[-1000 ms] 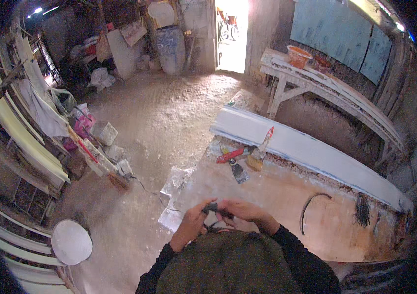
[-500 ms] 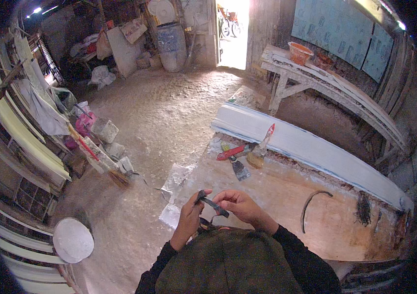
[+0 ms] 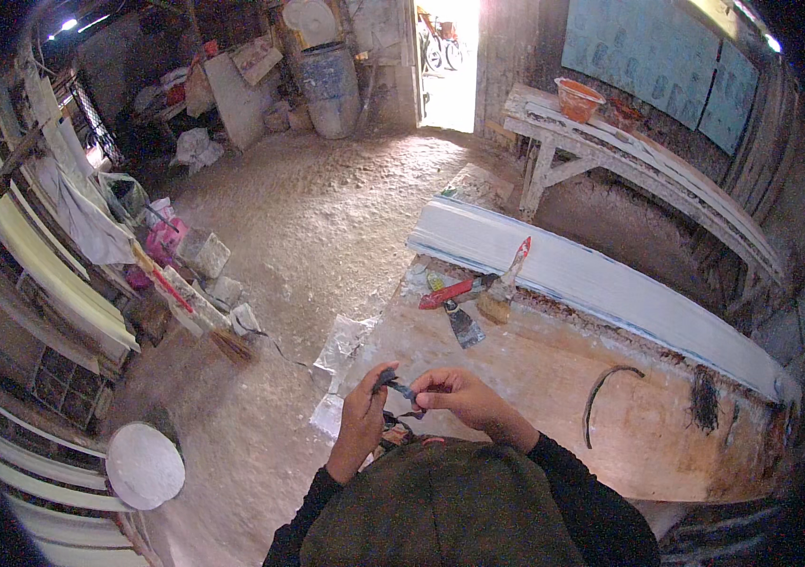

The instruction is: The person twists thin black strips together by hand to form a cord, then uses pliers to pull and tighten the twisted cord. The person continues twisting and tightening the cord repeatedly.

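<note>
A dark, flexible strip point(image 3: 400, 388) stretches between my two hands above the near left corner of the wooden table. My left hand point(image 3: 362, 414) pinches one end between thumb and fingers. The fingertips of my right hand point(image 3: 464, 399) are closed on the strip a short way along. A darker length hangs just below the right fingertips. On the table beyond my hands lie a paintbrush point(image 3: 495, 308) with pale bristles, a red-handled tool point(image 3: 445, 294) and a scraper blade point(image 3: 465, 327). To the right are a curved dark strip point(image 3: 593, 406) and a bundle of dark strands point(image 3: 703, 401).
A long white moulding point(image 3: 572, 283) runs along the table's far edge. Behind it stands a plaster-stained bench point(image 3: 648, 156) with an orange basin point(image 3: 578, 100). At left are a white round-topped container point(image 3: 144, 465), a broom point(image 3: 230, 346) and long pale mouldings point(image 3: 43, 255).
The strip's free end no longer sticks out past my right fingertips; a loose piece now hangs below them. My left hand has shifted slightly. The tools on the table stay put.
</note>
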Action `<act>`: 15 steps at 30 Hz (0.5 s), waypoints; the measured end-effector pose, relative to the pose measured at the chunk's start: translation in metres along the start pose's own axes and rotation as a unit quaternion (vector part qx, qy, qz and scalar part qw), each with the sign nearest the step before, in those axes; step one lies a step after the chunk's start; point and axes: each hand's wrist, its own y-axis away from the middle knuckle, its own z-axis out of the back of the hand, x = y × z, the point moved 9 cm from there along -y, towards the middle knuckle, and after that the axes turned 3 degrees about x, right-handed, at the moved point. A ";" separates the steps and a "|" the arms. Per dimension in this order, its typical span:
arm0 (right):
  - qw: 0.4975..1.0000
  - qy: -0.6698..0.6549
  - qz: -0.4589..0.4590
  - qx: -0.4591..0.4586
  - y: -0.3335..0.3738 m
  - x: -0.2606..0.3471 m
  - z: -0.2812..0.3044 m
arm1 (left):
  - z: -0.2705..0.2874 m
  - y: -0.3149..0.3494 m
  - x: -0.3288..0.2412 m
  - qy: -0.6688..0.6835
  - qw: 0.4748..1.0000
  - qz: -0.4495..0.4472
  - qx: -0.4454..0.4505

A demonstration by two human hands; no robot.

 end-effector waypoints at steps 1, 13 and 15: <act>1.000 -0.014 0.011 -0.003 -0.001 -0.002 0.002 | -0.001 0.000 0.002 0.003 1.000 0.006 0.004; 0.990 -0.093 0.106 -0.024 -0.011 -0.004 -0.004 | -0.029 -0.002 -0.009 0.091 0.988 -0.096 0.082; 0.990 -0.087 0.098 -0.044 -0.011 -0.006 -0.003 | -0.032 -0.002 -0.001 0.063 0.989 -0.101 0.087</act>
